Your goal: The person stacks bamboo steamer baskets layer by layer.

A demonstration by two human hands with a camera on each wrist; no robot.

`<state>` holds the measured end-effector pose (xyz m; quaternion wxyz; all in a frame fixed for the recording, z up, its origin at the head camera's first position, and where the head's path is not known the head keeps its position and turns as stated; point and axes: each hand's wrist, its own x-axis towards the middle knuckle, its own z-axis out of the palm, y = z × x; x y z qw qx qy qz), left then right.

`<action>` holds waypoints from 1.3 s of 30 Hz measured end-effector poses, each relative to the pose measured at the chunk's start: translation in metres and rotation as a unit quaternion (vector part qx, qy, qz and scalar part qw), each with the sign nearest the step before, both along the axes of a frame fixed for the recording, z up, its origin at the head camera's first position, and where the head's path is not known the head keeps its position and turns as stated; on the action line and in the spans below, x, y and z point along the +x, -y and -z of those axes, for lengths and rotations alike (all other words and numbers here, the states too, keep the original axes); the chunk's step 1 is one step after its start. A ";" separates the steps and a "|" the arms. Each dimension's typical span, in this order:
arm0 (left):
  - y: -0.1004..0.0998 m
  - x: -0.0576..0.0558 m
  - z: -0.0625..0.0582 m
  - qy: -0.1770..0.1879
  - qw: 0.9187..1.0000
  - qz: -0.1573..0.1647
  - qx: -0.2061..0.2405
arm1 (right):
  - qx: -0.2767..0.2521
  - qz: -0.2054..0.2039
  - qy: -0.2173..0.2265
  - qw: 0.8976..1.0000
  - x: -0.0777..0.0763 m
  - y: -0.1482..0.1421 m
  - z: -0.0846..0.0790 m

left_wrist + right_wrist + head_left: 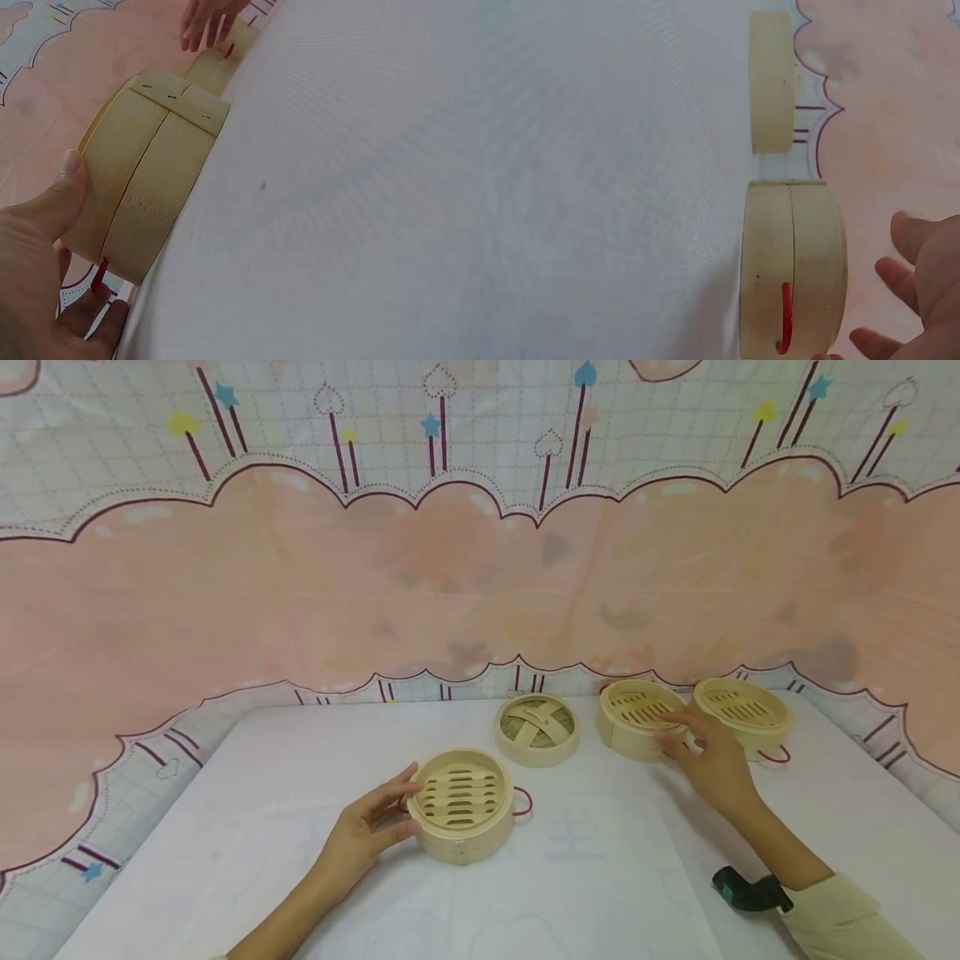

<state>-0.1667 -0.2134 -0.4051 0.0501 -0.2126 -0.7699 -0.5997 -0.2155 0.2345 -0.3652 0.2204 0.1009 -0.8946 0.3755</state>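
Note:
Round bamboo steamer baskets with slatted floors stand on a white table. My left hand [362,824] grips the left side of the front bamboo steamer basket [462,852], fingers behind and thumb in front; red loop handles stick out at its sides. In the left wrist view the thumb lies against the wall of that basket [150,172]. My right hand [712,760] hovers over the near right edge of another steamer basket [630,739], fingers spread. In the right wrist view a gap shows between that hand [930,292] and a basket with a red handle [769,240].
A woven bamboo steamer lid [537,731] lies behind the front basket. At the far right stands a third basket [757,739] with a red handle. A patterned cloth [450,585] hangs behind the table [585,893]. A black strap device [750,891] is at the right wrist.

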 end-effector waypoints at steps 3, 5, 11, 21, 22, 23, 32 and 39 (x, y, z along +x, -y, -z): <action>0.000 -0.001 -0.001 0.006 1.000 0.000 0.000 | -0.008 0.006 0.031 0.999 0.000 -0.004 0.000; 0.000 -0.001 -0.002 0.013 1.000 0.000 0.003 | -0.017 0.003 0.045 0.999 0.000 -0.005 0.001; 0.001 0.000 -0.003 0.040 0.999 -0.007 0.005 | -0.030 -0.006 0.056 0.998 -0.004 -0.007 0.006; 0.001 0.005 -0.003 0.076 0.997 -0.029 -0.008 | -0.041 -0.001 0.082 0.996 -0.004 -0.005 0.010; 0.001 0.005 -0.004 0.076 0.997 -0.027 -0.009 | -0.042 0.004 0.086 0.995 -0.004 -0.005 0.011; 0.000 0.005 -0.004 0.076 0.997 -0.026 -0.010 | -0.045 0.008 0.087 0.995 -0.004 -0.006 0.012; 0.002 0.005 -0.001 0.048 0.998 -0.027 -0.010 | -0.115 0.016 0.074 0.990 -0.009 -0.004 0.024; 0.003 0.004 0.005 0.029 0.999 -0.020 0.000 | -0.139 0.020 0.048 0.989 -0.013 0.000 0.027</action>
